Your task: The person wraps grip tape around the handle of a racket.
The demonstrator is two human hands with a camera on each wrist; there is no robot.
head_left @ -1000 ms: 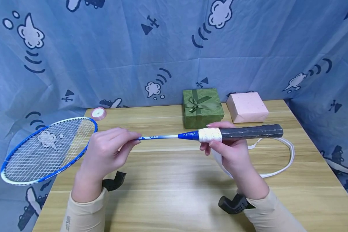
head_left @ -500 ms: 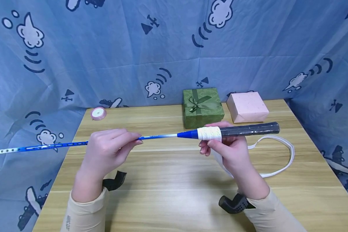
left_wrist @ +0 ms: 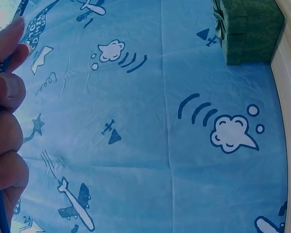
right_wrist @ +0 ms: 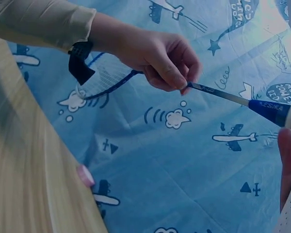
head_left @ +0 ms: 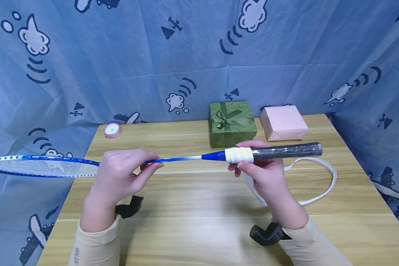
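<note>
A blue and white badminton racket (head_left: 186, 158) is held level above the table, its strung head off to the left. My left hand (head_left: 118, 181) pinches its thin shaft between thumb and fingers; in the left wrist view the curled fingers (left_wrist: 7, 131) line the left edge. White perforated grip tape (head_left: 239, 155) wraps the handle's front end, next to the blue cone. My right hand (head_left: 267, 173) holds the wrapped part, thumb in front and fingers behind. The tape's long tail (head_left: 332, 179) hangs from there and loops behind the right wrist. The black handle (head_left: 289, 150) sticks out rightward.
At the back of the wooden table (head_left: 193, 229) stand a green gift box (head_left: 232, 125) with a bow and a pink box (head_left: 283, 123). A pink ribbon roll (head_left: 112, 130) lies at the back left. A blue patterned curtain (head_left: 133, 62) hangs behind.
The racket has turned about its shaft: its head was seen broad, then edge-on, and now shows as a narrow oval. Both hands stay nearly in place.
</note>
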